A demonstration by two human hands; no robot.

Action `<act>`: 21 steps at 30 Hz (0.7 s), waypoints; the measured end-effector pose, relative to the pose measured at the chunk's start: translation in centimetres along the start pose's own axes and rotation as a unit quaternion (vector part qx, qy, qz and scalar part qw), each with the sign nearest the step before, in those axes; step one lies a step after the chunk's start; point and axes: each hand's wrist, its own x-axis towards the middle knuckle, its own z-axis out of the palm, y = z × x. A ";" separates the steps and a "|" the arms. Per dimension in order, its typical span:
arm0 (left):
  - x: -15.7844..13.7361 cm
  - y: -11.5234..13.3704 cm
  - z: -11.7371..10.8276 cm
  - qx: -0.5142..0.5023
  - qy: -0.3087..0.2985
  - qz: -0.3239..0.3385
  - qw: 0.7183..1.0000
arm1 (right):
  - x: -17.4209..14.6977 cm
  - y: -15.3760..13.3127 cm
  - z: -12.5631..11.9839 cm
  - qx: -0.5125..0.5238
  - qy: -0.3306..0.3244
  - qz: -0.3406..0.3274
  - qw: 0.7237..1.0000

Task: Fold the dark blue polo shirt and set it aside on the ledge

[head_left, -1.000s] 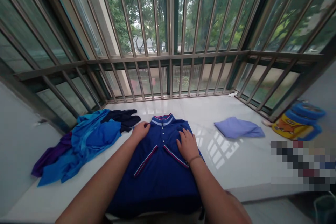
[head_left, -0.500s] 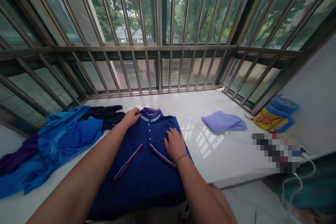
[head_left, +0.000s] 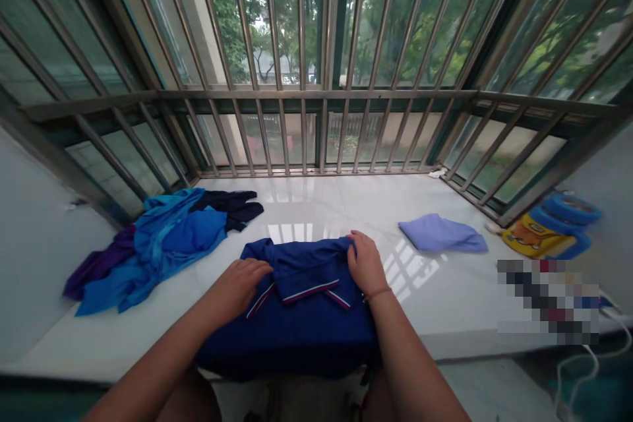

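A dark blue polo shirt point(head_left: 301, 316) with red-and-white trim lies on the white sill point(head_left: 445, 297) right in front of me. Its collar end is folded over toward me, so the trimmed sleeves now lie across the middle. My left hand point(head_left: 237, 287) grips the folded part at its left side. My right hand point(head_left: 364, 265) holds the fold's far right corner, fingers curled over the cloth. The shirt's near end hangs over the sill's front edge.
A heap of bright blue, navy and purple clothes point(head_left: 158, 247) lies at the left. A folded light blue cloth point(head_left: 440, 234) sits at the right. Yellow-and-blue containers point(head_left: 548, 234) stand by the right wall. Metal window bars point(head_left: 316, 99) close off the back.
Both hands have drawn the shirt's collar end back toward me, folding the top over the body. The collar and button placket are now hidden under the fold.
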 end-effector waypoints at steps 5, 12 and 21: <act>4.3 -3.9 -0.8 -0.009 -0.036 -0.018 0.999 | 0.2 -0.3 0.7 -0.082 -0.196 -0.006 0.977; 11.7 -5.2 -2.4 0.097 -0.244 -0.006 0.965 | 1.2 0.4 0.7 -0.112 -0.209 0.017 0.971; 12.6 -9.2 -5.3 0.155 -0.179 -0.097 0.967 | 2.7 0.9 -2.8 -0.184 -0.234 0.052 0.953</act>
